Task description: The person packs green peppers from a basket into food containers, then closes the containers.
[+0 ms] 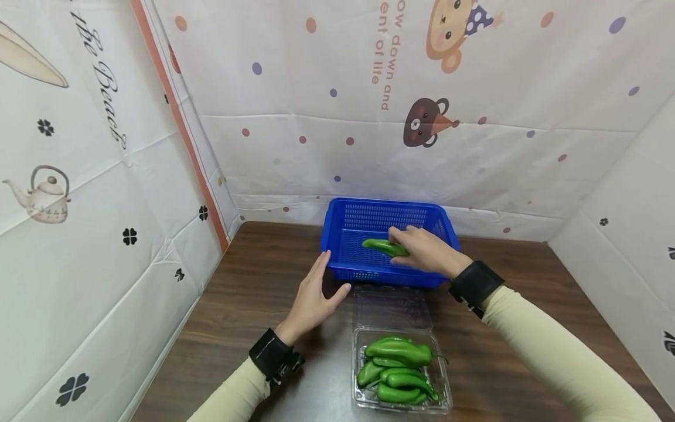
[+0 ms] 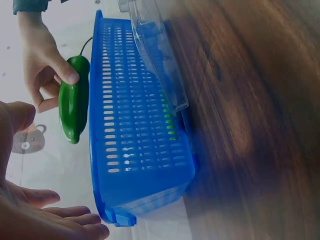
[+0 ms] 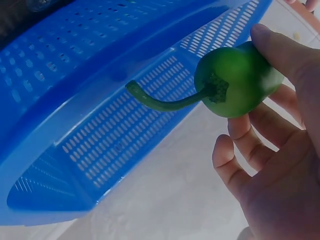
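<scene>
My right hand (image 1: 426, 249) holds a green chili pepper (image 1: 382, 245) between thumb and fingers over the blue plastic basket (image 1: 377, 275). The right wrist view shows the pepper's curved stem (image 3: 167, 104) pointing away from the palm. At the basket's front left corner is my left hand (image 1: 311, 302), its fingers extended and fingertips at the rim. Through the slots low in the basket's side, a bit of green (image 2: 170, 119) shows in the left wrist view. Several more green chili peppers (image 1: 399, 351) lie in a clear plastic box (image 1: 448, 398) nearer to me.
The box's clear lid (image 1: 392, 310) is folded back toward the basket, flat on the brown wooden table (image 1: 253, 275). Behind the table hangs a white printed cloth (image 1: 295, 164), with more white cloth along the left and right sides.
</scene>
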Demonstrator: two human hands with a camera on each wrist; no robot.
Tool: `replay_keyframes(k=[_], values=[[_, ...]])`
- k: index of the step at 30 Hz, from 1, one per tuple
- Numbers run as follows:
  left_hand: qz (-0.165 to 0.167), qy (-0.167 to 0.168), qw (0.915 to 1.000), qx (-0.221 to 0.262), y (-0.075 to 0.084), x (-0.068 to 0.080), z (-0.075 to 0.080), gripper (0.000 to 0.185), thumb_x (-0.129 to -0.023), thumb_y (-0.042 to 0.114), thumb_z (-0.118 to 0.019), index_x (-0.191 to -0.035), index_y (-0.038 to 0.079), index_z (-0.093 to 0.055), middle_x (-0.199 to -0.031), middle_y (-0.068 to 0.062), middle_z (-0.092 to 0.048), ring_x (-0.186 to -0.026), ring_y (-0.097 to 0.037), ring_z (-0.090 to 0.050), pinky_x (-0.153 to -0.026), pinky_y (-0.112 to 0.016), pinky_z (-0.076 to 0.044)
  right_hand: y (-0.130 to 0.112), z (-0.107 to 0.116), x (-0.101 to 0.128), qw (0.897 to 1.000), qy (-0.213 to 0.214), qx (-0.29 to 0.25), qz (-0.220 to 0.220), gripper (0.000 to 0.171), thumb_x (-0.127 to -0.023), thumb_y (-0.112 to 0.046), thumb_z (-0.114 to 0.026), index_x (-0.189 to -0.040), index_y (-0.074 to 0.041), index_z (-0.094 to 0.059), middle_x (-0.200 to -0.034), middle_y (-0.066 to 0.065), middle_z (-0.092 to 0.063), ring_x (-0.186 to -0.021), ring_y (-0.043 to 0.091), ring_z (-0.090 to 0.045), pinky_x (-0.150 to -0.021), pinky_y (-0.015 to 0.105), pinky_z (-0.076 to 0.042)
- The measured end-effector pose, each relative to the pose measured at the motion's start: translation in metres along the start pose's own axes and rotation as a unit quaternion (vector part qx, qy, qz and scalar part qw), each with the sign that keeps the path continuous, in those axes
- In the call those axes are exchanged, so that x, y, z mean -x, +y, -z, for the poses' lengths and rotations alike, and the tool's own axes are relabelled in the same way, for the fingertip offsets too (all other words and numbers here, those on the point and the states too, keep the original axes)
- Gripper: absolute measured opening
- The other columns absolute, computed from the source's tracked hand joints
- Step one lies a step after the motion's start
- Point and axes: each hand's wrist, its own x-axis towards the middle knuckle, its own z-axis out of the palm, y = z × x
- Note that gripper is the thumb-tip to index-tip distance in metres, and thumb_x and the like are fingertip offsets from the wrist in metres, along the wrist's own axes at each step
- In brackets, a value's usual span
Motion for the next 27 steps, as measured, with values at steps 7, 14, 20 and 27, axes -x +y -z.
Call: replay_keyframes(k=[7,14,20,27], values=[[-0.010,-0.004,0.9999,0.003,0.004,0.007,0.000,0.088,-0.097,0.046,-0.070,-0.164,0.010,-0.025,-0.168,-0.006,-0.026,-0.154,-0.024,-0.025,-0.122,-0.049,-0.027,-0.007,0.003,0.007,0.999,0.023,0.024,0.023,0.037,-0.087,-0.024,-0.085,-0.111,-0.013,-0.059,-0.085,0.001,-0.054,-0.071,0.017,-0.045,-0.062,0.032,-0.040],[-0.022,-0.008,0.9997,0.003,0.007,0.012,0.000,0.088,-0.095,0.044,-0.071,-0.163,0.011,-0.026,-0.167,-0.008,-0.028,-0.153,-0.022,-0.028,-0.122,-0.046,-0.028,-0.013,0.005,0.016,0.996,0.049,0.046,0.053,0.039,-0.086,-0.025,-0.086,-0.111,-0.013,-0.059,-0.085,0.000,-0.054,-0.070,0.016,-0.043,-0.063,0.032,-0.038],[-0.029,-0.007,0.9996,0.003,0.011,0.017,-0.002,0.087,-0.095,0.043,-0.072,-0.163,0.011,-0.028,-0.167,-0.008,-0.029,-0.152,-0.022,-0.029,-0.122,-0.045,-0.028,-0.019,0.005,0.026,0.994,0.071,0.042,0.074,0.041,-0.083,-0.023,-0.088,-0.111,-0.012,-0.059,-0.086,0.001,-0.055,-0.070,0.015,-0.043,-0.063,0.031,-0.038],[-0.038,-0.006,0.9992,0.013,0.015,0.026,-0.003,0.087,-0.095,0.043,-0.072,-0.163,0.011,-0.028,-0.167,-0.007,-0.028,-0.152,-0.023,-0.029,-0.121,-0.047,-0.029,-0.025,0.003,0.038,0.993,0.079,0.044,0.078,0.038,-0.085,-0.024,-0.086,-0.109,-0.013,-0.060,-0.085,-0.001,-0.053,-0.070,0.014,-0.040,-0.063,0.031,-0.036]])
